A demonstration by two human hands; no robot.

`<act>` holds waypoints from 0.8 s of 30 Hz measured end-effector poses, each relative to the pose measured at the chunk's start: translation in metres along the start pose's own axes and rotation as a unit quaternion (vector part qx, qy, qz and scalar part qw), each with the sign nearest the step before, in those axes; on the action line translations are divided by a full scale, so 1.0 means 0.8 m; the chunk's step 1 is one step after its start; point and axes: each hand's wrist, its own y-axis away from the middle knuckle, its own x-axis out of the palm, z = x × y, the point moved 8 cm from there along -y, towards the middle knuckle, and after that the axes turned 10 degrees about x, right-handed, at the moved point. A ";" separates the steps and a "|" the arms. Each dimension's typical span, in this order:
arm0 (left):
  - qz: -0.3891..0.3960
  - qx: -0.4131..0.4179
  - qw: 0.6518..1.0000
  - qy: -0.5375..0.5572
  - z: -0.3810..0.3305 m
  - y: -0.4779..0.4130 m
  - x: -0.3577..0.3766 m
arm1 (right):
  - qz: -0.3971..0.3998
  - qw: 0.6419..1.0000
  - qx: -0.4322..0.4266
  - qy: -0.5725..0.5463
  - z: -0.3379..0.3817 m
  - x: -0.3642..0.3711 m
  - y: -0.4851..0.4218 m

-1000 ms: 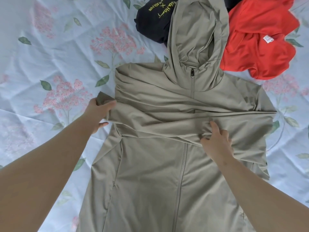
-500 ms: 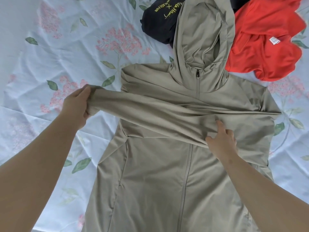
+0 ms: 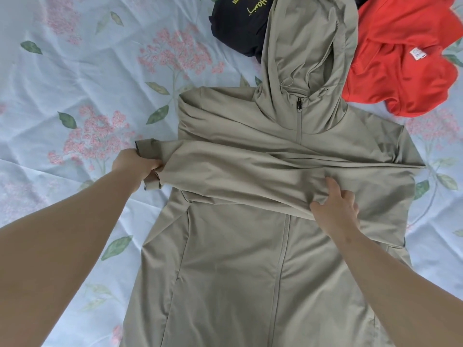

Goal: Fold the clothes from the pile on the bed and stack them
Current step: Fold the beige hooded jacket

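A creased pale-blue bedsheet (image 3: 75, 78) printed with pink blossom clusters (image 3: 175, 53) and green leaves (image 3: 31, 47) spreads underneath.

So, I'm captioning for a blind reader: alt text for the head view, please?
A person folds a khaki hooded jacket on a floral bedsheet: the left hand grips the cuff of a sleeve laid across the chest, the right hand pinches its lower edge mid-chest. A black garment and a red garment flank the hood.

Khaki hoodie (image 3: 238, 259); red garment (image 3: 400, 78); black garment (image 3: 235, 28); pale-blue floral sheet (image 3: 75, 83).
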 end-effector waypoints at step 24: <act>0.260 0.220 0.922 -0.183 -0.143 0.170 0.192 | 0.018 0.973 -0.076 -0.217 0.002 -0.026 0.004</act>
